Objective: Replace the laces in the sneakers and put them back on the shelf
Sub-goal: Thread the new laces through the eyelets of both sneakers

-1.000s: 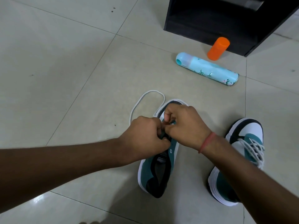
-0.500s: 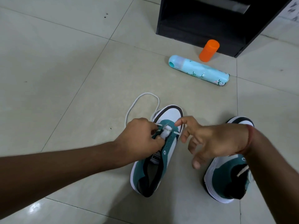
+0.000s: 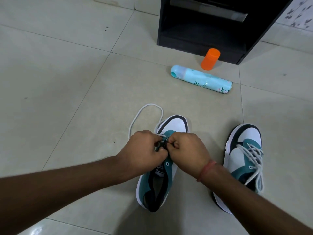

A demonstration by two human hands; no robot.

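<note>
Two teal, white and black sneakers stand on the tiled floor. The left sneaker [image 3: 174, 124] is mostly unlaced, and a white lace [image 3: 145, 107] loops out on the floor past its toe. My left hand [image 3: 144, 150] and my right hand [image 3: 188, 148] meet over its front eyelets, fingers curled, both pinching the lace there. The right sneaker [image 3: 245, 150] is fully laced in white and stands beside my right forearm. The black shelf [image 3: 211, 31] stands at the back right.
A light-blue spray can [image 3: 203, 79] lies on its side in front of the shelf. An orange cap [image 3: 210, 59] stands upright just behind it. Open tiled floor stretches to the left.
My right hand, which had swung out to the right with fingers spread, has come back onto the lace at the left sneaker's eyelets. My left hand stayed on the lace.
</note>
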